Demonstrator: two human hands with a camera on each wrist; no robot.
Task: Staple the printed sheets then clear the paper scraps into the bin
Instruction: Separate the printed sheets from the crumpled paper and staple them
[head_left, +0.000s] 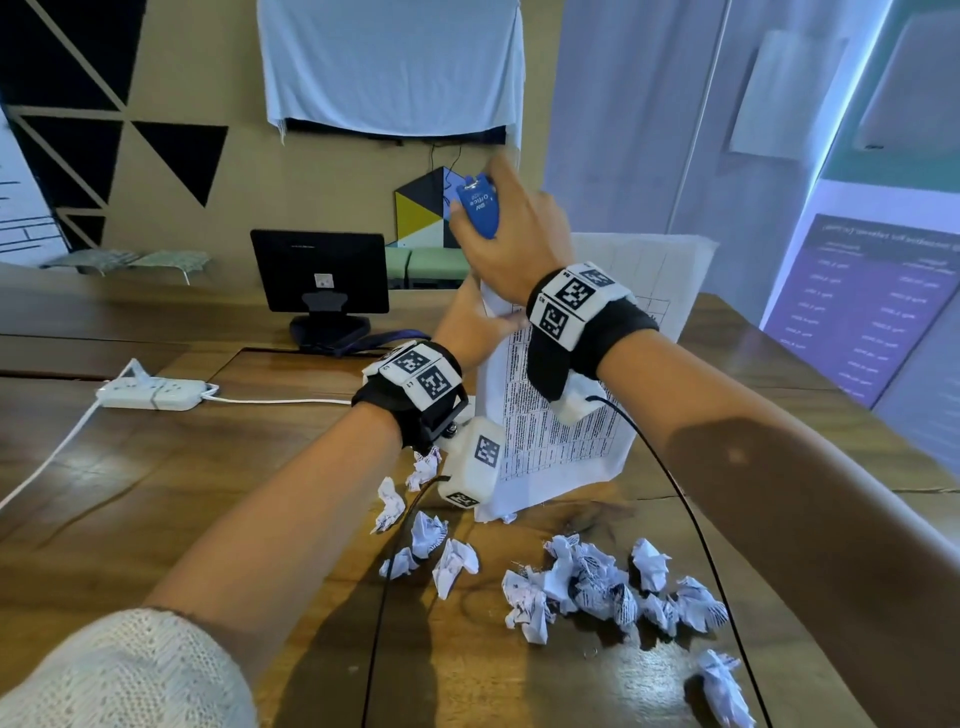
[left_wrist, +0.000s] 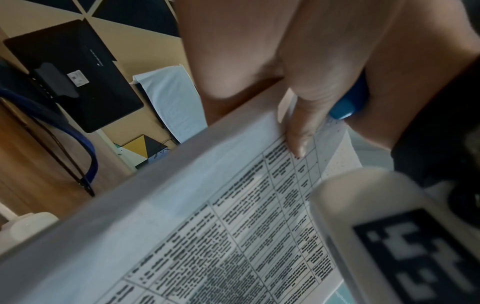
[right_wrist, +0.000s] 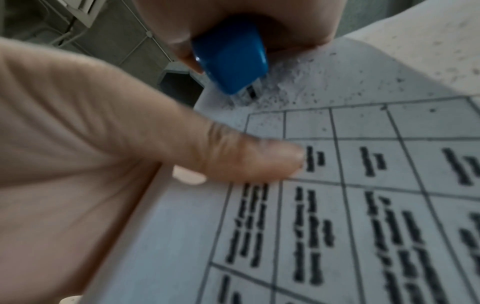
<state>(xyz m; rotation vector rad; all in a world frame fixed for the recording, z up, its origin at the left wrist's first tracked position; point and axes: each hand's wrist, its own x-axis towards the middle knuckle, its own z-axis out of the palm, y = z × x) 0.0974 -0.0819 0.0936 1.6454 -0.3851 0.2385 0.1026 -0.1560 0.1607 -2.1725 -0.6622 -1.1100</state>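
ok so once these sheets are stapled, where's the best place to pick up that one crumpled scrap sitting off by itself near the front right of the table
Take the lone scrap from straight above, pinching across its narrow middle. It lies elongated and crumpled on the wooden table, apart from the main pile of scraps, so nothing crowds a top-down grip. Its raised folds should give fingertips purchase. The black cable runs close on its right, so come in from the left.

Office — monitor (head_left: 319, 273), power strip (head_left: 153, 393), wooden desk (head_left: 156, 493).

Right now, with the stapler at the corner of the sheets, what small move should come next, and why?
Probably squeeze the blue stapler shut. The right hand grips it with its nose over the top corner of the printed sheets, and the left hand pinches that corner steady. No staple is visible there yet.
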